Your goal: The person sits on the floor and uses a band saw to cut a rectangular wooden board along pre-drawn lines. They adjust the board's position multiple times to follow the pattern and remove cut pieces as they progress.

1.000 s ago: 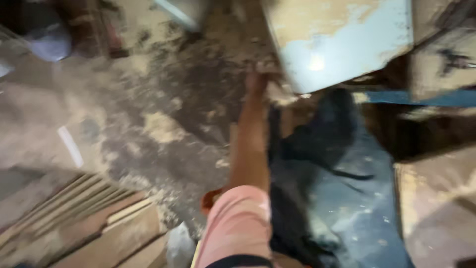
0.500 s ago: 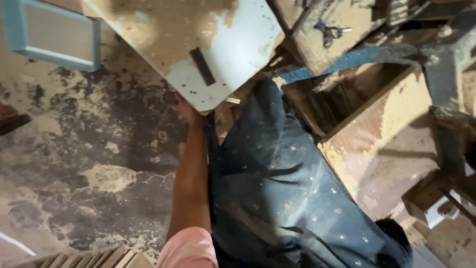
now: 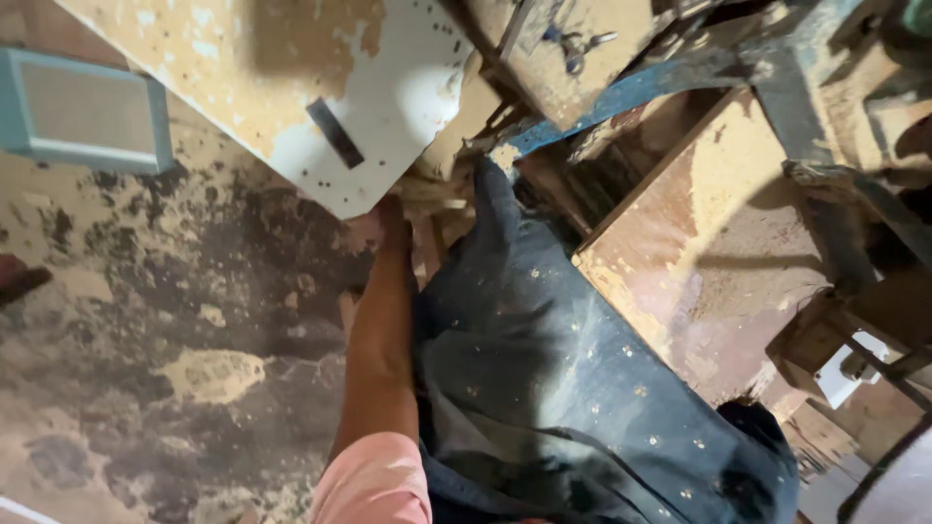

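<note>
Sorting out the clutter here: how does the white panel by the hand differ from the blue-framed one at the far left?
The white panel is large, tilted and stained tan, with a dark slot; the blue-framed panel is smaller, with a beige centre. The left hand reaches the white panel's lower corner; the blue-framed panel lies apart. Both are flat and dusty.

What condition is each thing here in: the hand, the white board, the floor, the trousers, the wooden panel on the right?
Left hand: reaching down, touching the lower corner of the white board; grip hidden.
White board: tilted, dusty, brown-stained, dark slot in it.
Floor: covered in sawdust patches.
Denim trouser leg: speckled with sawdust.
Wooden panel: lying slanted, dust-coated.
Blue strap: stretched diagonally.
Light blue frame: lying on the floor.
Right hand: out of view.
</note>
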The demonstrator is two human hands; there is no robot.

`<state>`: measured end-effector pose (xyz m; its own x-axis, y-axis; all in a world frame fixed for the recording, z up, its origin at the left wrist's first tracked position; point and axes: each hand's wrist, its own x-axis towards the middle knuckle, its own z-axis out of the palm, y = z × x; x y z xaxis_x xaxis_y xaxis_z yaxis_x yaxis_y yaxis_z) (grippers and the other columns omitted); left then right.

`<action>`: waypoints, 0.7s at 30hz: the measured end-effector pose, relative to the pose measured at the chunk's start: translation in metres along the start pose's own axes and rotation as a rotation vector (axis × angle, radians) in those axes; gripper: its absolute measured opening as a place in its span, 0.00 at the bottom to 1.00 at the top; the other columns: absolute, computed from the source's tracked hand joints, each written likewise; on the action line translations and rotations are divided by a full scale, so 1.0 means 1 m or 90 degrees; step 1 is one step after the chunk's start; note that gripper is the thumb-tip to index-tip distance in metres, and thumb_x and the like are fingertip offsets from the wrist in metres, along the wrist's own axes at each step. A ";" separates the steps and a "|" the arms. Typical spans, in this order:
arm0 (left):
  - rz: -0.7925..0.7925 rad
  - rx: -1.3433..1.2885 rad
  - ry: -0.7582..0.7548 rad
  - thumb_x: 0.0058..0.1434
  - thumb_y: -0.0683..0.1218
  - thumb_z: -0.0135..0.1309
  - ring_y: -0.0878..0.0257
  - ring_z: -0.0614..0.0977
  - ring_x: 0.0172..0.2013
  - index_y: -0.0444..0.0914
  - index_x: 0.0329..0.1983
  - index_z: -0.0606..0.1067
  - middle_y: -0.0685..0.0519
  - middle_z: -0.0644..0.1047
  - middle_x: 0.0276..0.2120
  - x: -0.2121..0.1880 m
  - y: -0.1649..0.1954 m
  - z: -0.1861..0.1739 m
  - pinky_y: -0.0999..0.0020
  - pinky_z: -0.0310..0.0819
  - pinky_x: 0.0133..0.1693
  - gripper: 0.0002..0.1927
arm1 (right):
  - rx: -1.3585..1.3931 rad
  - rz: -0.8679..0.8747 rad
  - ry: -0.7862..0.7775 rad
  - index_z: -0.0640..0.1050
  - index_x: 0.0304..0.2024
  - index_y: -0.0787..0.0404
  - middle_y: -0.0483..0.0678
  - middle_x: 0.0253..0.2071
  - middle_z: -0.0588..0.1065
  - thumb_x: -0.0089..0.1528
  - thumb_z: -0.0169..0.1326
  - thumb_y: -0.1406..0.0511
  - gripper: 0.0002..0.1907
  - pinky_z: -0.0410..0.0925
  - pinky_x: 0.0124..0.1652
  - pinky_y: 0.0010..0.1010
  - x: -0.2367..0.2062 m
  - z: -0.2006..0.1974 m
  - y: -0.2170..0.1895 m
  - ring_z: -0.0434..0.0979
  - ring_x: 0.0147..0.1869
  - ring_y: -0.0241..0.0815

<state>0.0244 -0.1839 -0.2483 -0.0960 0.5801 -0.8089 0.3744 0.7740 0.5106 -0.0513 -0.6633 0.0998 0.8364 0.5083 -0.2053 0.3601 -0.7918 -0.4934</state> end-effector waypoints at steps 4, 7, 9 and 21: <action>-0.022 -0.057 -0.056 0.55 0.40 0.58 0.53 0.75 0.34 0.38 0.54 0.66 0.44 0.75 0.38 -0.016 0.000 -0.019 0.53 0.72 0.36 0.24 | 0.008 -0.002 0.011 0.76 0.47 0.65 0.63 0.56 0.75 0.62 0.50 0.50 0.26 0.69 0.60 0.45 -0.010 -0.005 0.005 0.75 0.64 0.64; -0.028 -0.085 -0.092 0.54 0.39 0.58 0.54 0.75 0.34 0.39 0.54 0.66 0.44 0.74 0.37 -0.026 -0.011 -0.045 0.54 0.72 0.35 0.24 | 0.015 -0.001 0.011 0.76 0.47 0.65 0.63 0.56 0.75 0.62 0.50 0.49 0.26 0.69 0.60 0.46 -0.017 -0.009 0.007 0.75 0.64 0.65; -0.005 -0.071 -0.111 0.54 0.39 0.58 0.54 0.75 0.33 0.39 0.53 0.66 0.45 0.74 0.36 -0.030 -0.020 -0.062 0.54 0.72 0.34 0.23 | 0.017 -0.002 0.015 0.77 0.46 0.65 0.63 0.56 0.75 0.61 0.51 0.49 0.26 0.69 0.60 0.46 -0.022 -0.011 0.009 0.75 0.64 0.65; 0.081 -0.041 -0.176 0.54 0.36 0.61 0.59 0.82 0.35 0.30 0.45 0.75 0.44 0.80 0.40 -0.092 -0.006 -0.193 0.67 0.76 0.36 0.15 | 0.085 0.009 0.092 0.71 0.55 0.60 0.59 0.64 0.71 0.62 0.49 0.44 0.31 0.67 0.66 0.46 -0.053 -0.023 0.026 0.71 0.70 0.60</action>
<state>-0.1465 -0.1931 -0.1206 0.2058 0.5886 -0.7818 0.3077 0.7194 0.6227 -0.0768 -0.7182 0.1169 0.8947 0.4366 -0.0946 0.2984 -0.7417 -0.6007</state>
